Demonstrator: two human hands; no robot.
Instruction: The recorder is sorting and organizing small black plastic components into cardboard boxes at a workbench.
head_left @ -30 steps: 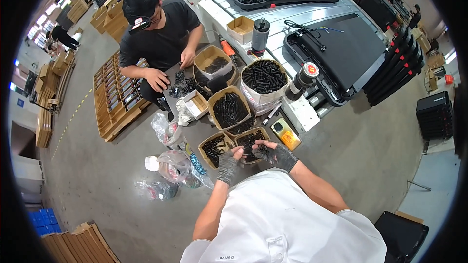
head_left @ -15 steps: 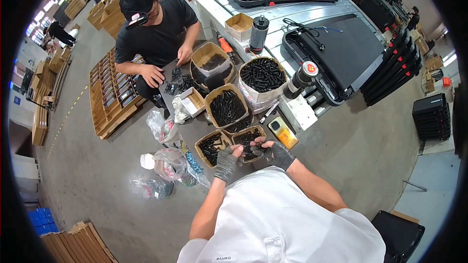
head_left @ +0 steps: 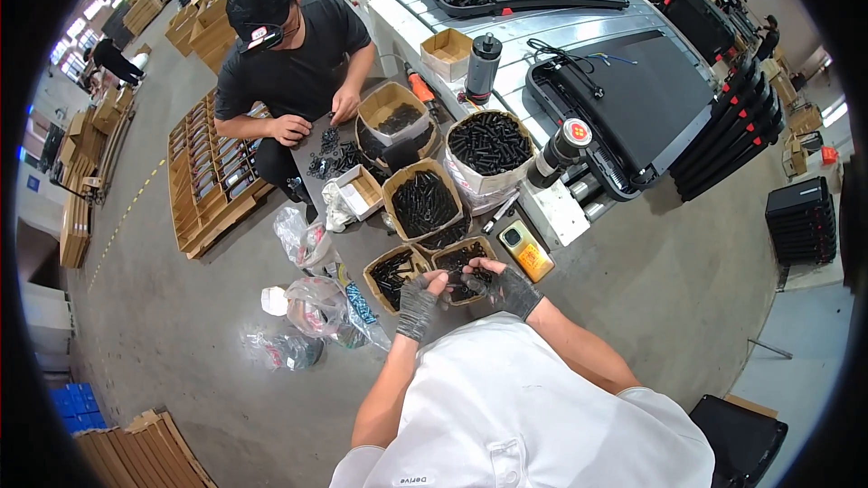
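Observation:
Grey fingerless gloves cover both of my hands. My left hand [head_left: 421, 302] is pinched at the near edge of a small carton of black screws [head_left: 459, 258]. My right hand [head_left: 504, 287] is curled beside it, its fingertips close together over the same carton. What the fingers hold is too small and dark to make out. Left of it stands a carton of longer black screws [head_left: 392, 276]. Behind them a larger carton holds black bolts [head_left: 423, 204], and a white-sided bin [head_left: 485, 183] is full of black cylindrical parts.
Across the table a co-worker in black [head_left: 303, 63] handles small black parts [head_left: 333, 161]. A yellow-backed phone [head_left: 526, 251] lies at my right, a white box [head_left: 362, 192] farther left. Plastic bags [head_left: 316, 305] lie at the left; a silver conveyor [head_left: 624, 14] carries black panels.
The whole view has shifted slightly. The co-worker's hand on the picture's left has drawn into a more closed shape. My hands stay pinched over the carton.

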